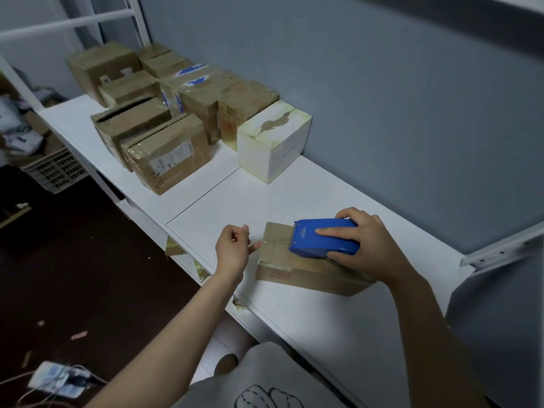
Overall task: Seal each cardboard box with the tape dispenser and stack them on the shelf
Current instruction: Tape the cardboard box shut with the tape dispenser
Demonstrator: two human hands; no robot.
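Note:
A flat brown cardboard box (282, 260) lies on the white shelf (235, 201) in front of me. On its top sits a blue tape dispenser (323, 237), which my right hand (365, 245) grips from the right side, thumb on the near face. My left hand (232, 248) hovers at the box's left end with its fingers curled, one fingertip close to the box edge. I cannot see anything held in that hand.
Several sealed brown boxes (164, 154) stand grouped on the shelf at the back left, with a white box (273, 148) beside them. A grey wall runs behind the shelf. A slatted crate (53, 169) and clutter lie on the dark floor at left.

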